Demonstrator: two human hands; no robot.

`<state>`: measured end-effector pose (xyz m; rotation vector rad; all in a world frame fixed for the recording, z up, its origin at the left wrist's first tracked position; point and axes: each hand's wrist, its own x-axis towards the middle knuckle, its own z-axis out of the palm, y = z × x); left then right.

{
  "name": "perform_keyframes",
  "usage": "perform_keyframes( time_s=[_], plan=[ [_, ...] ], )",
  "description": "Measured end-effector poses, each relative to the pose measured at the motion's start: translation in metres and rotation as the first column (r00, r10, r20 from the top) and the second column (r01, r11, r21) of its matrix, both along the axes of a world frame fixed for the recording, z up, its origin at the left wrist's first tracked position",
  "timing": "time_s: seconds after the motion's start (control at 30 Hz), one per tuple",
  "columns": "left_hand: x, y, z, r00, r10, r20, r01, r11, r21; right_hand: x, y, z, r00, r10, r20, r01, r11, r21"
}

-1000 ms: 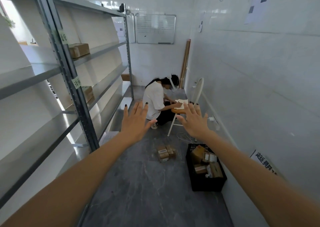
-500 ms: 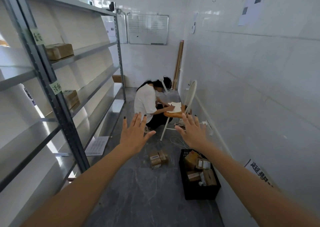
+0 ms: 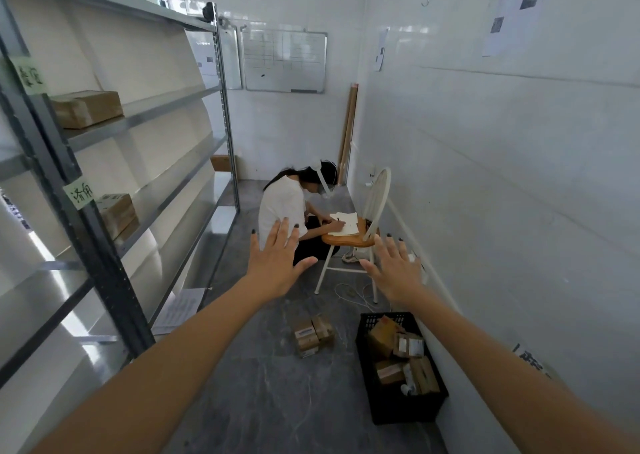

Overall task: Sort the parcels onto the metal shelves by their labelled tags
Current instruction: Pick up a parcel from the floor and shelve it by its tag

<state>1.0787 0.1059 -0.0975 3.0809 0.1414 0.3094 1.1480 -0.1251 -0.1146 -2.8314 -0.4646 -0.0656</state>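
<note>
Two empty splayed hands: left hand (image 3: pixel 275 266), right hand (image 3: pixel 394 272), one crate (image 3: pixel 408 408)

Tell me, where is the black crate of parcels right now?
The black crate sits on the floor at lower right, against the white wall, beside a small stack of boxes to its left.

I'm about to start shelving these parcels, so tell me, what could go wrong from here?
Three likely risks. A small stack of boxes sits loose on the floor mid-aisle, and a white cable trails under the chair: either could trip you. A person crouches writing at that chair, narrowing the aisle. The crate holds jumbled parcels, so tags may be misread. Both hands, left and right, are empty.
</note>
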Motion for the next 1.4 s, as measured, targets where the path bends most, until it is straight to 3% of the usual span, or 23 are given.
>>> perform_keyframes(
  time_s=[0.53, 0.87, 1.1, 1.4],
  plan=[
    [0.086, 0.03, -0.033, 0.992, -0.032, -0.124, 0.03, 0.999, -0.02, 0.066, 0.046, -0.018, 0.996, 0.032, -0.087, -0.035, 0.999, -0.027],
    [0.153, 0.039, -0.049, 0.993, 0.035, -0.109, -0.042, 0.997, -0.063, 0.157, 0.055, -0.051, 0.985, 0.09, -0.148, -0.088, 0.996, 0.023],
    [0.203, 0.036, -0.055, 0.988, 0.054, 0.146, -0.063, 0.996, 0.057, 0.216, 0.053, -0.05, 0.989, 0.117, -0.093, -0.115, 0.993, 0.023],
    [0.241, 0.028, -0.069, 0.991, 0.093, 0.092, -0.1, 0.992, 0.075, 0.259, 0.054, -0.071, 0.978, 0.135, -0.157, -0.133, 0.991, 0.024]
  ],
)
